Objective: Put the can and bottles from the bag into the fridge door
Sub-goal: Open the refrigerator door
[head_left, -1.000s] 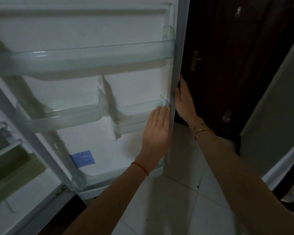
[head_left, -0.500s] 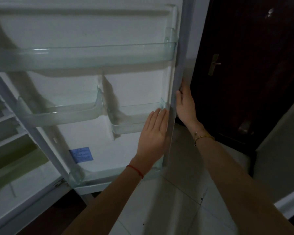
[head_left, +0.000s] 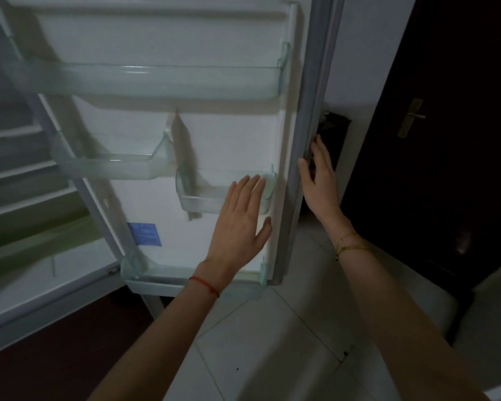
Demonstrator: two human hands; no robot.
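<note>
The white fridge door (head_left: 229,134) stands open in front of me, its inner side facing me. It carries a long clear top shelf (head_left: 168,82), two small clear bins, one at mid left (head_left: 110,166) and one at mid right (head_left: 214,198), and a bottom rail (head_left: 185,274). All shelves hold nothing. My left hand (head_left: 240,224) is flat and spread against the door's inner face, over the right bin. My right hand (head_left: 320,180) rests on the door's outer edge, fingers extended. No can, bottle or bag is visible.
The fridge interior (head_left: 18,198) with wire shelves and a greenish drawer lies at left. A dark wooden door (head_left: 446,140) with a brass handle (head_left: 411,117) stands at right. A dark object (head_left: 334,131) hangs behind the fridge door's edge. Pale floor tiles (head_left: 272,342) are below.
The view has shifted so the fridge door appears further left and wider open. My left hand has slid slightly away from the door's edge; my right hand stays on the edge.
</note>
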